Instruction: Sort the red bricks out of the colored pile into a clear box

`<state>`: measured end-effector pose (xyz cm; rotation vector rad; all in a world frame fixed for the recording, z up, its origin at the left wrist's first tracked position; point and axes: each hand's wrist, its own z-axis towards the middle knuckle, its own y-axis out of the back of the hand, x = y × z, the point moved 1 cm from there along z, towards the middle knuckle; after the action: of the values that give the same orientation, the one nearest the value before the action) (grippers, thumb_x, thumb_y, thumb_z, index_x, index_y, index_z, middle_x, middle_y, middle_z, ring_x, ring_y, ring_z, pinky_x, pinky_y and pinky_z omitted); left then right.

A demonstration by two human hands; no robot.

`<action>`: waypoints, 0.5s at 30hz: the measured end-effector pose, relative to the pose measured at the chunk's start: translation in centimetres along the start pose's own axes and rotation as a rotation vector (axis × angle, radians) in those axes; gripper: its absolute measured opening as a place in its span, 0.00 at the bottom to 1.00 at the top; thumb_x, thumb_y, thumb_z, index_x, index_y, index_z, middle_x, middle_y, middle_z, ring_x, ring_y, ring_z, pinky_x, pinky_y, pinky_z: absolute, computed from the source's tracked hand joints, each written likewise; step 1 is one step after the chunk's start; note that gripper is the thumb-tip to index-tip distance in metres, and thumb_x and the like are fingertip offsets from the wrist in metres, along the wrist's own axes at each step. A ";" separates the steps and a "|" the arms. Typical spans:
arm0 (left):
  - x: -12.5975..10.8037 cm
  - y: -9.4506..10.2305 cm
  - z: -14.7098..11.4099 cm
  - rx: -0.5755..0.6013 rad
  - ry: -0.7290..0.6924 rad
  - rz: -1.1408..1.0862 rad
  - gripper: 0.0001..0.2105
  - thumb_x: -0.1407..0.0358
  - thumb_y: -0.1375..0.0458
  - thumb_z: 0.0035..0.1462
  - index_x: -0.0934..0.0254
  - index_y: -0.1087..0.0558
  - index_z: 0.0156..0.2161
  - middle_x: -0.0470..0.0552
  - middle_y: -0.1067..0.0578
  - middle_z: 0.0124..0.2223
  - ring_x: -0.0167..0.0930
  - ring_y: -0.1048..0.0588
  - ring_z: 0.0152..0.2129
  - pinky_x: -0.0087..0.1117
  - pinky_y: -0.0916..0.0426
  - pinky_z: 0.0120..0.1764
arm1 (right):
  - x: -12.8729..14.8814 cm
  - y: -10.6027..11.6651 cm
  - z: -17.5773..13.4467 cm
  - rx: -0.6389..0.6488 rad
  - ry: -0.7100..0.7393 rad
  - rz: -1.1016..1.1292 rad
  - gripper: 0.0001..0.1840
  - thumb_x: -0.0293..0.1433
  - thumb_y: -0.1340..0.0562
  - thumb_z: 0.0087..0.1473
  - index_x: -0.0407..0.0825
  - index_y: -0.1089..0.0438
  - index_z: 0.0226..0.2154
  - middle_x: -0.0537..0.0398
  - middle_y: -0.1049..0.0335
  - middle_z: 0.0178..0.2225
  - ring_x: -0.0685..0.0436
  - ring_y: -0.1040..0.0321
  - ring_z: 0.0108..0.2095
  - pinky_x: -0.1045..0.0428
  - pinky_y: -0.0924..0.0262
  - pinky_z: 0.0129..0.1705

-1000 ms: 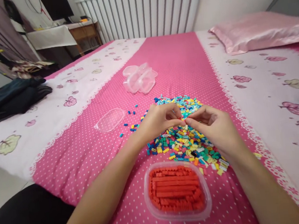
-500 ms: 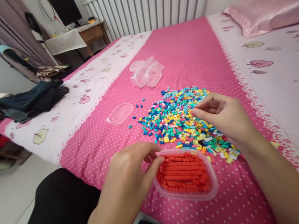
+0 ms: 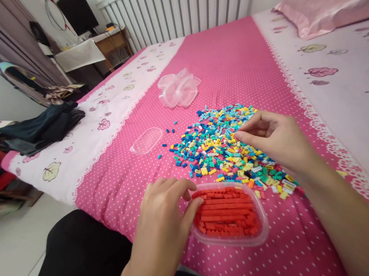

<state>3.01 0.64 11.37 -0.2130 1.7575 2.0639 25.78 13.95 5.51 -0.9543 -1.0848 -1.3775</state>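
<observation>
A clear plastic container (image 3: 263,230) full of red toy bricks (image 3: 227,212) sits on the bed in front of me. My left hand (image 3: 168,216) is curled at the container's upper left rim, thumb and fingers around that corner. Beyond it spreads a loose pile of small building bricks (image 3: 218,145) in blue, green, yellow, white and pink. Over the right side of this pile, my right hand (image 3: 270,135) is pinched, thumb against forefinger. Whatever is between those fingertips is too small to make out against the bricks.
Stacked clear plastic containers (image 3: 179,89) stand farther back on the pink dotted bedspread (image 3: 225,59). A clear lid (image 3: 147,141) lies left of the pile, near a few stray bricks. Dark folded clothes (image 3: 43,126) are at the left edge, and a pink pillow (image 3: 329,6) at far right.
The view has shifted slightly. Both hands keep nearly the same place, the left at the container's rim and the right pinched over the pile. The container and bricks look unchanged.
</observation>
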 end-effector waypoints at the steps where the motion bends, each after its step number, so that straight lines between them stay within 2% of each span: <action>1: 0.1 0.0 0.0 0.002 0.004 0.003 0.04 0.69 0.33 0.56 0.60 0.24 0.36 0.43 0.23 0.30 0.33 0.26 0.29 0.33 0.37 0.34 | 0.0 0.0 0.0 0.003 0.000 -0.003 0.13 0.39 0.24 0.42 0.54 0.27 0.26 0.55 0.24 0.26 0.43 0.25 0.28 0.46 0.27 0.34; 5: 0.4 0.3 -0.2 0.023 -0.029 0.002 0.02 0.67 0.36 0.60 0.58 0.23 0.35 0.42 0.22 0.32 0.32 0.27 0.29 0.34 0.42 0.36 | 0.3 -0.1 -0.1 0.012 -0.005 -0.005 0.14 0.39 0.24 0.42 0.54 0.28 0.25 0.55 0.24 0.25 0.43 0.25 0.28 0.46 0.27 0.33; 8: 0.6 0.7 -0.7 -0.005 -0.102 0.026 0.07 0.69 0.41 0.65 0.55 0.22 0.37 0.41 0.23 0.34 0.30 0.28 0.29 0.35 0.45 0.37 | 0.6 -0.2 -0.3 0.024 -0.011 -0.004 0.14 0.39 0.24 0.42 0.54 0.27 0.25 0.55 0.24 0.25 0.43 0.25 0.28 0.46 0.27 0.33; 11: 0.8 0.7 -1.2 -0.027 -0.156 0.063 0.07 0.69 0.40 0.64 0.54 0.21 0.37 0.41 0.23 0.33 0.29 0.29 0.28 0.36 0.47 0.38 | 0.9 -0.4 -0.5 0.055 -0.009 -0.012 0.13 0.40 0.25 0.43 0.54 0.27 0.25 0.55 0.23 0.26 0.43 0.25 0.28 0.47 0.28 0.32; 15: 0.8 0.5 -1.4 -0.014 -0.118 0.098 0.04 0.68 0.38 0.61 0.56 0.22 0.35 0.42 0.23 0.34 0.30 0.28 0.30 0.37 0.48 0.40 | 1.2 -0.8 -0.8 0.100 -0.005 -0.007 0.13 0.39 0.24 0.41 0.54 0.26 0.25 0.55 0.24 0.25 0.44 0.25 0.26 0.49 0.28 0.29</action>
<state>1.87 -0.61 11.22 -0.0094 1.7140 2.1116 24.91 12.89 6.41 -0.8825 -1.1515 -1.3148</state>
